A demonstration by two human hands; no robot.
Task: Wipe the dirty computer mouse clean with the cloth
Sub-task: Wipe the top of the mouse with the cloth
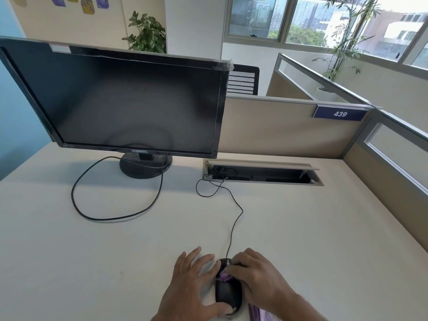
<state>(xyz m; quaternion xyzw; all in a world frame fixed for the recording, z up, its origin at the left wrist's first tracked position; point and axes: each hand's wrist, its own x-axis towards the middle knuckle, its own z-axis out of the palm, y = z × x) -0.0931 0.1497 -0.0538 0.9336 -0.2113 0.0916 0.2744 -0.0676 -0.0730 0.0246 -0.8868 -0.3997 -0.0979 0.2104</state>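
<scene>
A black wired computer mouse (228, 294) lies on the white desk (92, 262) near its front edge. My left hand (192, 283) steadies it from the left, thumb against its rear end and fingertips at its left side. My right hand (257, 274) presses a bunched purple cloth (225, 276) onto the mouse's front half, by the scroll wheel. More of the purple cloth trails out under my right wrist at the bottom edge. The mouse's thin cable (234, 228) runs away towards the back of the desk.
A large black monitor (120, 100) stands at the back left on a round base, its thick cable (92, 205) looping across the desk. An open cable tray slot (261, 173) is set into the desk at the back. Beige partitions (278, 128) wall in the back and right.
</scene>
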